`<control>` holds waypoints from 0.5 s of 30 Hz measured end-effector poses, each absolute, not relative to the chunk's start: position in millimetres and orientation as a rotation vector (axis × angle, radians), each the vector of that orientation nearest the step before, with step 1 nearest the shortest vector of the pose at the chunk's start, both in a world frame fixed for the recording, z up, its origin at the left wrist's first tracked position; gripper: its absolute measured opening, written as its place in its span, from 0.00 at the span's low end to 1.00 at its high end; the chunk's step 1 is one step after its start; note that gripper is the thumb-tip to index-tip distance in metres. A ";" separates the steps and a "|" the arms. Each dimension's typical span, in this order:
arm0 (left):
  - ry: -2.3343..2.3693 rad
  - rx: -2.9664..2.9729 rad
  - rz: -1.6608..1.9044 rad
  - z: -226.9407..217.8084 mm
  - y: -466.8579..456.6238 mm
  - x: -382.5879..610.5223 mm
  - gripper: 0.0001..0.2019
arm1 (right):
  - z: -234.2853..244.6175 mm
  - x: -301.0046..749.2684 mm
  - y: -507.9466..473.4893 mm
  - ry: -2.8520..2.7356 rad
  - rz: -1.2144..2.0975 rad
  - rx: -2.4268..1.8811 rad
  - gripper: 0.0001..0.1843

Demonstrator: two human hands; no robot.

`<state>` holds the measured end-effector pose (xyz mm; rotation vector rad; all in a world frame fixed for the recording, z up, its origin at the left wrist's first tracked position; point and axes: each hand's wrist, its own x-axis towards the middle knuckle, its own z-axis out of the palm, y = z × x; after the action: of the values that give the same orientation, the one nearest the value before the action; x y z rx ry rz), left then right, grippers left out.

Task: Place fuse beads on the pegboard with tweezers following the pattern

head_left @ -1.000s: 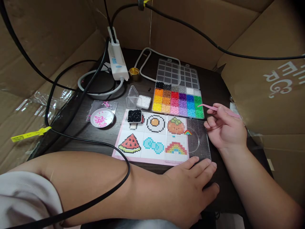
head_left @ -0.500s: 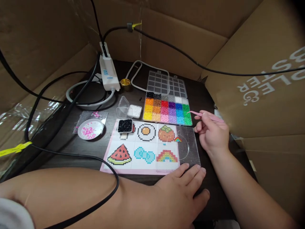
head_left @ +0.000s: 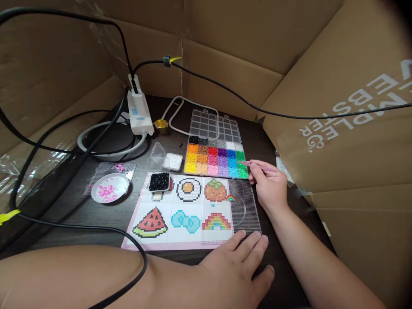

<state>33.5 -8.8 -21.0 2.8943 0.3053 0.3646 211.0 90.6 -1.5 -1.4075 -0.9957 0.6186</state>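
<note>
Pink tweezers point(head_left: 264, 167) are pinched in my right hand point(head_left: 270, 186), right of the bead box point(head_left: 215, 175). Their tips reach the box's right side, around the blue and green compartments; whether a bead is between them is too small to tell. My left hand point(head_left: 236, 266) lies flat with fingers spread, fingertips at the near edge of a clear pegboard point(head_left: 249, 206). That board overlaps the right part of a pattern sheet point(head_left: 128, 244) printed with a watermelon, a bow, an egg and a rainbow. A small rainbow piece point(head_left: 231, 198) rests on the board.
Small boxes of black beads point(head_left: 160, 182) and white beads point(head_left: 173, 162) stand left of the bead box. Farther left, a white dish point(head_left: 124, 189) of pink beads sits on another pegboard point(head_left: 128, 169). A power strip point(head_left: 140, 116), black cables point(head_left: 86, 225) and cardboard walls point(head_left: 231, 60) surround the table.
The tweezer tips have moved left from the box's right edge toward the blue and green compartments. My left hand stays flat by the pegboard. The camera view has shifted slightly.
</note>
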 end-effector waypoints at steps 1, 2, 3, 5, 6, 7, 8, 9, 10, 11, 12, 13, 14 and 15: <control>0.302 2.893 0.362 -20.5 -8.5 33.3 0.22 | -1.4 210.5 91.2 -1.000 0.622 -1.408 0.11; 0.300 2.894 0.361 -19.9 -8.1 33.1 0.22 | -1.4 210.0 91.7 -1.006 0.626 -1.409 0.11; 0.299 2.896 0.362 -19.2 -7.7 32.9 0.22 | -1.5 209.8 92.1 -1.013 0.630 -1.409 0.11; 0.297 2.902 0.364 -17.7 -7.0 32.8 0.22 | -1.7 209.6 92.6 -1.029 0.633 -1.407 0.11; 0.297 2.906 0.360 -17.2 -6.8 32.9 0.22 | -1.7 209.6 92.6 -1.038 0.634 -1.408 0.11; 0.293 2.909 0.353 -16.8 -6.6 33.0 0.22 | -1.5 209.6 92.6 -1.049 0.636 -1.410 0.10; 0.289 2.911 0.344 -16.6 -6.6 33.1 0.22 | -1.3 209.7 92.5 -1.059 0.639 -1.415 0.10; 0.286 2.911 0.337 -16.6 -6.6 33.2 0.22 | -1.1 209.7 92.3 -1.068 0.643 -1.420 0.10; 0.285 2.911 0.334 -16.7 -6.6 33.3 0.22 | -0.9 209.8 92.1 -1.073 0.646 -1.426 0.10; 0.284 2.910 0.337 -16.9 -6.7 33.2 0.22 | -0.9 209.9 91.9 -1.072 0.646 -1.428 0.10; 0.285 2.910 0.344 -17.2 -6.7 33.0 0.22 | -1.0 210.1 91.8 -1.065 0.645 -1.425 0.10; 0.287 2.911 0.355 -17.4 -6.6 32.8 0.22 | -1.2 210.3 91.8 -1.056 0.643 -1.422 0.10; 0.287 2.915 0.365 -17.7 -6.6 32.6 0.22 | -1.5 210.6 91.8 -1.049 0.642 -1.420 0.11; 0.286 2.918 0.373 -18.0 -6.6 32.5 0.22 | -1.7 210.8 91.8 -1.046 0.641 -1.420 0.11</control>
<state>32.5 -6.6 -18.0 2.9184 0.2859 0.3728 210.8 91.8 -1.7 -1.4204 -1.0463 0.6410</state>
